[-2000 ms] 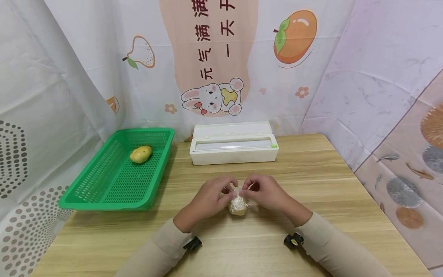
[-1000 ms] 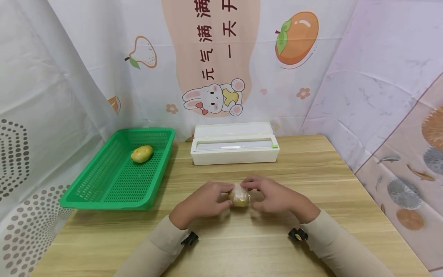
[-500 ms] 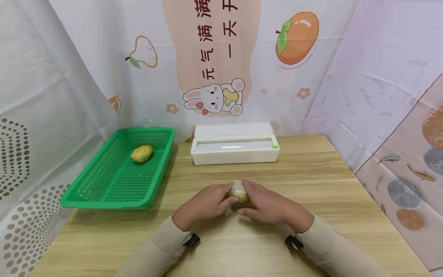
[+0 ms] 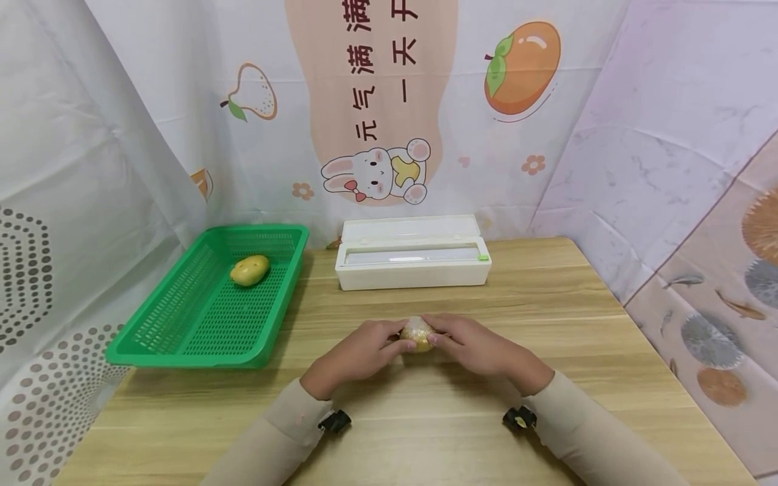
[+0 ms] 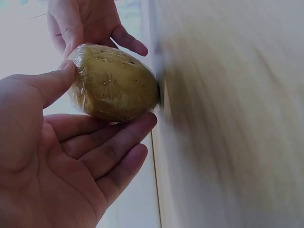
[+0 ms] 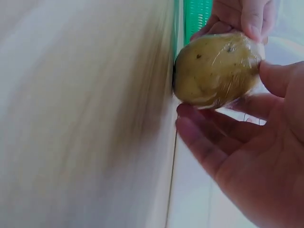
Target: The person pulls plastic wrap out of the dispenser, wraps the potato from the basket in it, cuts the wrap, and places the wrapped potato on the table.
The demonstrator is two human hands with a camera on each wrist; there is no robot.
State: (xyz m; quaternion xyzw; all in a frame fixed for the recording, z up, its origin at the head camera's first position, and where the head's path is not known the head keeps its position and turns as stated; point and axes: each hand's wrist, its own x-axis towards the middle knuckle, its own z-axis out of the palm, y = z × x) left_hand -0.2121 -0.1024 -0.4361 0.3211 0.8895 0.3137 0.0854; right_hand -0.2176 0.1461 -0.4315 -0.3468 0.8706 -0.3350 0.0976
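Observation:
A potato [image 4: 417, 335] wrapped in clear plastic film rests on the wooden table, between both hands. My left hand [image 4: 365, 352] holds it from the left, thumb on its near upper side and fingers along its far side. From the right, my right hand [image 4: 477, 345] holds it the same way, thumb against the film. In the left wrist view the film over the potato [image 5: 116, 83] looks shiny and wrinkled near the thumb. The right wrist view has the potato [image 6: 216, 71] with small dark spots, its lower end at the tabletop.
A white cling film box [image 4: 413, 273] with its lid raised stands at the back of the table [image 4: 425, 432]. At the left is a green basket [image 4: 258, 358] with a bare potato [image 4: 249, 270] in it. A printed curtain [image 4: 255, 169] hangs behind.
Both hands have gone from pinching the film on top to holding the potato's sides. The right thumb, apart from the potato half a second ago, now touches it. Basket and box stay put.

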